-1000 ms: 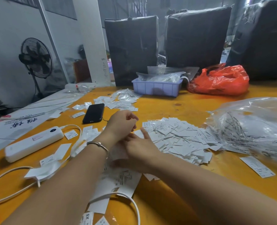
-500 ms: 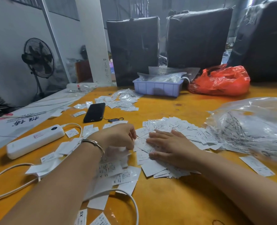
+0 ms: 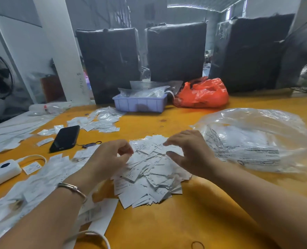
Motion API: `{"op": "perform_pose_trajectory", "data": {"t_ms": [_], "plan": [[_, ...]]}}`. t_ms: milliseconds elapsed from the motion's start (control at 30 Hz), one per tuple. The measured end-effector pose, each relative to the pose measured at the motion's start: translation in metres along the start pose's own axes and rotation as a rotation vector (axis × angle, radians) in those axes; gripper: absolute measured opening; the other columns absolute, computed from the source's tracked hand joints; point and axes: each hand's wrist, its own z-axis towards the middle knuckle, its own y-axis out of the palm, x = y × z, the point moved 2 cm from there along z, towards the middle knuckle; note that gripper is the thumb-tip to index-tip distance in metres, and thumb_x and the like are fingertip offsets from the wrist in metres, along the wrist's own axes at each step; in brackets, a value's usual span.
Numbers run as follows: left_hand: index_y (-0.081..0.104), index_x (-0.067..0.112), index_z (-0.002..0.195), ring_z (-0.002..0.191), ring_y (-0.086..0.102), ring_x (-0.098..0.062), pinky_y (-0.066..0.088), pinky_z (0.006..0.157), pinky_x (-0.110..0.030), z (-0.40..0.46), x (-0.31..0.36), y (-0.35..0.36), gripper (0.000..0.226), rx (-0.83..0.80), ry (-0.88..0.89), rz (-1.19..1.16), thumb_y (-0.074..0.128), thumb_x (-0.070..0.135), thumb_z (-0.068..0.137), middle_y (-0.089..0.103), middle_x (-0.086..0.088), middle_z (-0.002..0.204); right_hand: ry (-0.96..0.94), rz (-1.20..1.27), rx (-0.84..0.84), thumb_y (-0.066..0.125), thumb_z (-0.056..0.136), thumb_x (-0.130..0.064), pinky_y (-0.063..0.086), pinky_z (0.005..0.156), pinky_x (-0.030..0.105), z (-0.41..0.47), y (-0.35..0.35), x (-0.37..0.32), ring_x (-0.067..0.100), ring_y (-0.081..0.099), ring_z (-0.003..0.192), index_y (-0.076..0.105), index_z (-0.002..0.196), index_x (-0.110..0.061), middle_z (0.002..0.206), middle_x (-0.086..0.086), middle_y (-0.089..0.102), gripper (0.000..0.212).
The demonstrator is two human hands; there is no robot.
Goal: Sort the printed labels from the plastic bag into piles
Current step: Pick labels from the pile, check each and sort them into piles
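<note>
A heap of small white printed labels [image 3: 149,178] lies on the orange table [image 3: 194,212] in front of me. My left hand [image 3: 107,160], with a bracelet on its wrist, sits at the heap's left edge, its fingers loosely curved over the labels. At the heap's far right my right hand [image 3: 190,153] is curved the same way, fingertips and thumb touching the top labels. I see no single label pinched in either hand. The clear plastic bag [image 3: 253,141] lies crumpled to the right, with printed paper showing through it.
More labels [image 3: 41,177] are spread at the left, beside a white power strip [image 3: 1,171] and its cable [image 3: 95,234]. A black phone [image 3: 65,138] lies beyond them. A lilac tray [image 3: 140,104], a red bag [image 3: 203,94] and black wrapped bales [image 3: 176,53] stand at the back.
The spread-out labels have been drawn together into a tighter heap. My right hand lifted from lying flat on them to a curved pose, and my left hand moved right to the heap's edge.
</note>
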Motion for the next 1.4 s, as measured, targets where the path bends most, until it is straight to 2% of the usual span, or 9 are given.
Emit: {"op": "perform_pose_trajectory", "data": {"t_ms": [100,233,367,467,567,800,1067,1267,1400], "plan": [[0.069,0.028,0.084,0.076,0.065,-0.001,0.051,0.069,-0.024,-0.007,0.000,0.002,0.025,0.068,0.047,-0.103,0.061,0.006,0.091,0.071,0.015,0.076,0.097,-0.043,0.183,0.068,0.078,-0.009,0.039,0.076,0.030,-0.007,-0.016,0.015,0.022,0.063,0.068,0.071,0.073,-0.016,0.070,-0.002,0.070,0.009],[0.070,0.027,0.087,0.073,0.069,-0.006,0.058,0.071,-0.034,-0.014,-0.002,0.003,0.021,0.089,0.057,-0.165,0.063,0.008,0.092,0.072,0.015,0.076,0.265,-0.291,0.026,0.056,0.081,-0.013,0.048,0.062,0.029,-0.014,-0.029,0.039,0.026,0.059,0.071,0.066,0.076,-0.015,0.077,0.004,0.067,0.011],[0.070,0.026,0.087,0.071,0.070,-0.007,0.056,0.067,-0.027,-0.018,-0.003,0.002,0.022,0.074,0.069,-0.182,0.064,0.005,0.091,0.073,0.013,0.074,0.457,-0.460,0.078,0.053,0.080,-0.005,0.051,0.066,0.033,-0.015,-0.049,0.060,0.030,0.063,0.080,0.067,0.085,-0.013,0.086,0.008,0.069,0.016],[0.071,0.024,0.088,0.069,0.070,-0.008,0.058,0.068,-0.031,-0.019,-0.001,-0.001,0.021,0.095,0.075,-0.193,0.064,0.005,0.091,0.073,0.011,0.073,0.637,-0.598,-0.083,0.054,0.080,-0.002,0.043,0.073,0.028,-0.020,-0.050,0.076,0.029,0.058,0.088,0.063,0.091,-0.013,0.093,0.005,0.065,0.017],[0.071,0.023,0.088,0.069,0.069,-0.010,0.059,0.070,-0.036,-0.020,-0.002,-0.003,0.021,0.099,0.070,-0.212,0.063,0.004,0.091,0.073,0.009,0.073,0.704,-0.615,-0.233,0.057,0.085,-0.013,0.037,0.091,0.036,-0.027,-0.043,0.088,0.027,0.050,0.109,0.052,0.090,-0.019,0.106,0.003,0.057,0.009],[0.072,0.023,0.088,0.069,0.070,-0.012,0.060,0.070,-0.035,-0.020,-0.005,-0.002,0.021,0.095,0.051,-0.228,0.063,0.004,0.092,0.073,0.008,0.071,0.717,-0.627,-0.127,0.060,0.085,-0.017,0.037,0.078,0.030,-0.026,-0.044,0.104,0.023,0.061,0.090,0.068,0.089,-0.022,0.090,-0.001,0.066,0.010],[0.072,0.021,0.087,0.068,0.069,-0.007,0.054,0.065,-0.018,-0.019,-0.004,0.003,0.018,0.040,0.033,-0.213,0.063,0.006,0.092,0.073,0.010,0.072,0.634,-0.462,-0.007,0.050,0.087,-0.009,0.036,0.076,0.035,-0.023,-0.037,0.101,0.029,0.055,0.087,0.056,0.084,-0.016,0.088,0.006,0.063,0.009],[0.073,0.019,0.088,0.069,0.070,-0.007,0.052,0.063,-0.015,-0.019,-0.003,0.003,0.017,0.032,0.026,-0.229,0.063,0.007,0.092,0.073,0.008,0.071,0.470,-0.242,0.330,0.053,0.094,-0.009,0.042,0.058,0.037,-0.020,-0.041,0.077,0.039,0.057,0.064,0.059,0.082,-0.004,0.069,0.018,0.064,0.014],[0.073,0.021,0.088,0.070,0.070,-0.007,0.055,0.066,-0.019,-0.019,-0.001,0.005,0.016,0.026,0.042,-0.233,0.064,0.008,0.092,0.073,0.010,0.073,0.473,0.300,0.303,0.064,0.089,-0.010,0.046,0.057,0.032,-0.016,-0.038,0.047,0.024,0.058,0.058,0.062,0.090,-0.007,0.067,0.011,0.065,0.004]]}}
